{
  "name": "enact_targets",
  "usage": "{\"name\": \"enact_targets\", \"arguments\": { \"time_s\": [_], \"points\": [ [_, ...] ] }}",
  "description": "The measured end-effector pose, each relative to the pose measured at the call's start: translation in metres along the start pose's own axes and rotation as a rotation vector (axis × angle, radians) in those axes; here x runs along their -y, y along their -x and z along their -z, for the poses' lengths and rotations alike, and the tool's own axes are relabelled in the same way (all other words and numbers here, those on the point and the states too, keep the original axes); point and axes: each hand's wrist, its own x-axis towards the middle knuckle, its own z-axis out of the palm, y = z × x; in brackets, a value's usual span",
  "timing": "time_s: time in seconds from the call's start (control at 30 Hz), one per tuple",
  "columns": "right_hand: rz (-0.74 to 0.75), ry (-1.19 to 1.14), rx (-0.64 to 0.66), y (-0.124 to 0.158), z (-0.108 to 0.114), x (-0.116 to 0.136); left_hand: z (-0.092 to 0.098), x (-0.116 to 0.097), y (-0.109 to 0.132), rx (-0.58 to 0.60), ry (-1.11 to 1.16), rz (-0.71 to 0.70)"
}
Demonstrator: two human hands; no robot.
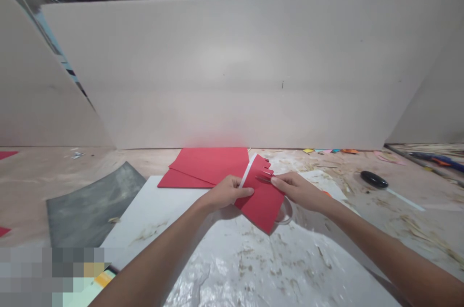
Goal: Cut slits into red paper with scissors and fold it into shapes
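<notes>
A small red paper sheet [259,200] is held tilted above the white work surface. Its upper right edge is cut into narrow tabs, and a white strip [248,170] runs along its left edge. My left hand [229,192] grips that left side, thumb on top. At the tabbed edge, my right hand [292,188] pinches a tab between thumb and fingers. Below the right hand hangs a pale looped band [286,214]; I cannot tell whether it joins the paper. Behind my left hand lies a stack of larger red sheets [213,164].
A white panel [232,70] stands upright across the back. A dark grey sheet [94,203] lies left. On the right are a black-handled tool [374,180] with a pale blade, paper scraps [328,151] and thin sticks [431,148]. Dried glue marks the white board [253,268].
</notes>
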Motion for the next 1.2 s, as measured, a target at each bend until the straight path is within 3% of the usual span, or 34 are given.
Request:
{"name": "enact_targets", "arguments": {
  "time_s": [0.2, 0.33, 0.5, 0.67, 0.73, 0.83, 0.97, 1.07, 1.2],
  "points": [
    [-0.006, -0.034, 0.01, 0.001, 0.001, 0.005, -0.001, -0.003, 0.002, -0.043, -0.013, -0.002],
    [-0.092, -0.037, -0.059, 0.002, 0.015, 0.004, 0.003, -0.008, 0.001, -0.151, 0.006, -0.011],
    [-0.188, 0.317, -0.156, 0.004, 0.029, -0.01, 0.009, -0.005, -0.005, -0.312, 0.056, -0.073],
    [-0.077, 0.554, -0.03, 0.004, 0.024, -0.015, -0.001, -0.005, -0.009, -0.39, 0.163, -0.141],
    [-0.012, 0.485, -0.027, 0.004, 0.021, -0.011, -0.009, -0.007, -0.01, -0.409, 0.206, -0.178],
    [0.038, 0.132, -0.046, 0.003, 0.016, -0.002, -0.022, -0.011, -0.01, -0.417, 0.256, -0.222],
    [0.029, -0.327, -0.15, -0.001, 0.004, 0.007, -0.039, -0.018, -0.005, -0.295, 0.327, -0.23],
    [0.009, -0.392, -0.093, 0.0, 0.0, 0.011, -0.044, -0.028, 0.002, -0.234, 0.398, -0.194],
    [-0.021, -0.33, 0.029, 0.005, 0.005, 0.012, -0.027, -0.039, 0.004, -0.373, 0.309, -0.183]
  ]
}}
